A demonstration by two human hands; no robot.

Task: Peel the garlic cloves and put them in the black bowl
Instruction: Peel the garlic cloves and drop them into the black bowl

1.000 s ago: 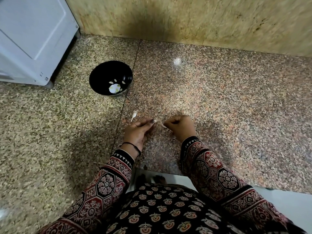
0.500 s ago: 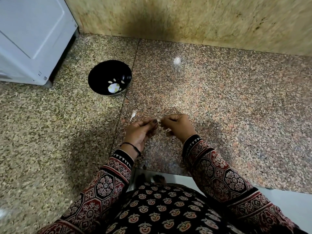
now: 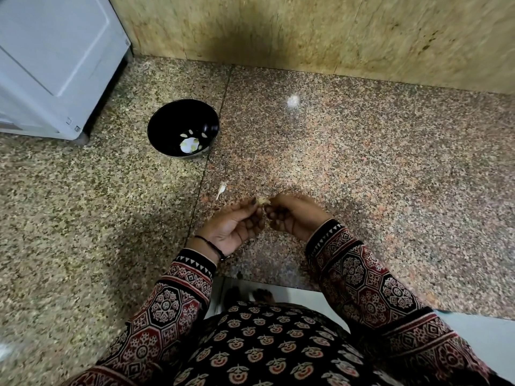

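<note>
The left hand [image 3: 237, 224] and right hand [image 3: 295, 215] have risen off the granite counter [image 3: 362, 162], fingers curled, pinching one garlic clove [image 3: 263, 201] between them; peeling looks under way; the black bowl [image 3: 172, 118], well apart, already holds peeled cloves [image 3: 192, 134].

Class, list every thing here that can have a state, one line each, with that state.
black bowl: upright on the counter, a few garlic cloves inside.
garlic clove: pinched between both hands, above the counter.
left hand: pinches the clove.
right hand: pinches the clove.
peel scrap: lies loose on the counter, between bowl and hands.
</note>
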